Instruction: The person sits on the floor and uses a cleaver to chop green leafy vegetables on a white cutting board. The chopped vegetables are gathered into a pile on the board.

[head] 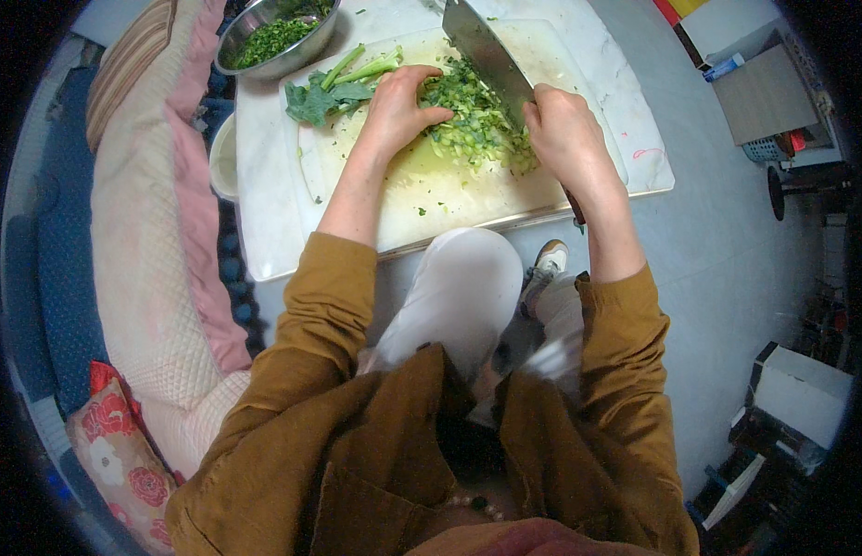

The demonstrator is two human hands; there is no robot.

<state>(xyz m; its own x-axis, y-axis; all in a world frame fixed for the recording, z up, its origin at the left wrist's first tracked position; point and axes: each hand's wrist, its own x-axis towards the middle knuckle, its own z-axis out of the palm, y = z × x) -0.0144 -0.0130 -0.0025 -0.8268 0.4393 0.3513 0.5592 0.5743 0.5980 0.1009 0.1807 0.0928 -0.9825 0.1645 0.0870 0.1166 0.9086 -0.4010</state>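
Note:
My right hand grips the handle of a broad-bladed cleaver, whose blade stands over a heap of chopped greens. At the left side of this heap is my left hand, thumb and forefinger apart and touching the greens. Uncut pale stalks and a dark green leaf lie to the left of that hand, partly hidden behind it. All of this rests on a pale, wet cutting board with small green bits scattered over it.
The board lies on a white marble-patterned table. A steel bowl of finely chopped greens stands at the table's far left. Beyond the left edge are a pale round container and a quilted sofa cover. Cardboard boxes stand at right.

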